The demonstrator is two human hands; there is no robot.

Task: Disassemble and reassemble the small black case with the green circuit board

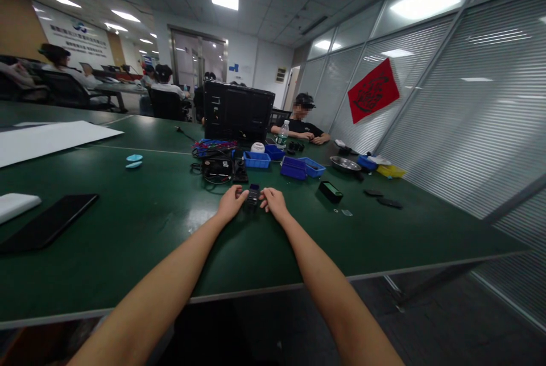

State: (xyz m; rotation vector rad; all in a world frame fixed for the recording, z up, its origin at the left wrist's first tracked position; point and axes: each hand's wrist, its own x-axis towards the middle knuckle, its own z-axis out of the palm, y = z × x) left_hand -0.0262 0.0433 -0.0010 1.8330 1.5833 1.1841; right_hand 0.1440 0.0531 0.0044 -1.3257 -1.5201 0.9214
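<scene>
A small dark box-like device [253,194] with a bluish top stands on the green table between my hands; its exact kind is too small to make out. My left hand [231,203] rests at its left side, thumb pointing toward it and fingers loosely bent. The thumb tip is at the device's edge, and I cannot tell whether it touches. On the other side, my right hand [274,202] is held with loosely curled fingers apart, the tips close to the device. Neither hand is wrapped around it.
Behind the device are a black boxy unit with cables [217,168], blue bins [256,160], a baseball [257,148] and a monitor [239,110]. A green-topped black box [330,191] lies right, a black panel [49,223] left. A person [302,121] sits across the table.
</scene>
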